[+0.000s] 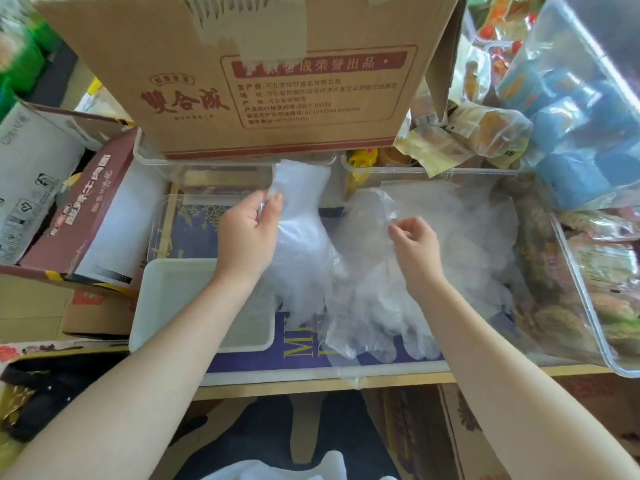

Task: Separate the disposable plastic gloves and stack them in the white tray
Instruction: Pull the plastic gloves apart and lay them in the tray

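Hemmed by boxes, the white tray (156,299) lies leftward while gloves are pinched by the left hand (247,233) and right hand (414,244).

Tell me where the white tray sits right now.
In the head view, the white tray lies lower left on the table, under the left forearm, left of the plastic gloves.

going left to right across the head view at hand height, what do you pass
maroon box → white tray → left hand pinching a glove → right hand pinching the glove pile → clear bin of packaged snacks
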